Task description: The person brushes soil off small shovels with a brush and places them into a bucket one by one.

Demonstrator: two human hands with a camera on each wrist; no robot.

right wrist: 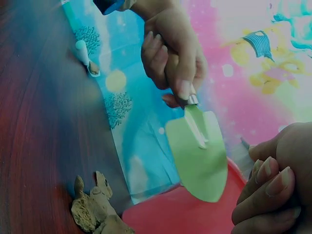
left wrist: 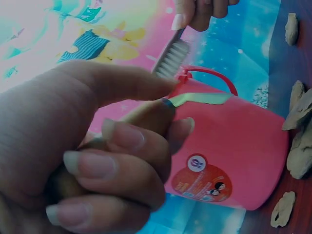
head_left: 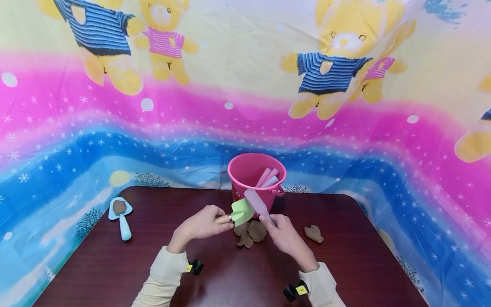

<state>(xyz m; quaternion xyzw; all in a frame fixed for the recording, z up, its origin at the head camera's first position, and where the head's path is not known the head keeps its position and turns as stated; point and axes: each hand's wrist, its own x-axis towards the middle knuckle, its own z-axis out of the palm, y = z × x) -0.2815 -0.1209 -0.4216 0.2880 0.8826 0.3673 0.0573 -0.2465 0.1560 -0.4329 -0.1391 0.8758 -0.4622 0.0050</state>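
My left hand [head_left: 203, 224] grips the wooden handle of a small trowel with a light green blade [head_left: 242, 212]. My right hand [head_left: 284, 236] holds a brush [head_left: 256, 202] with a pale pinkish back, its head tilted up beside the trowel blade. White bristles show on the brush [left wrist: 173, 58] in the left wrist view. Both tools are in front of a pink bucket [left wrist: 239, 146], overlapping it in the head view. Several brown, rough, flat pieces [head_left: 257, 231] lie on the table just below the blade. In the right wrist view the brush is mostly hidden by my fingers.
Pink and pale handles [head_left: 268, 177] stick up inside the bucket. At the left of the dark red table [head_left: 230, 277] lies a light blue shovel [head_left: 124, 228] with a brown lump on it. Another brown piece [head_left: 314, 233] lies at right. A printed cloth [head_left: 192, 119] hangs behind.
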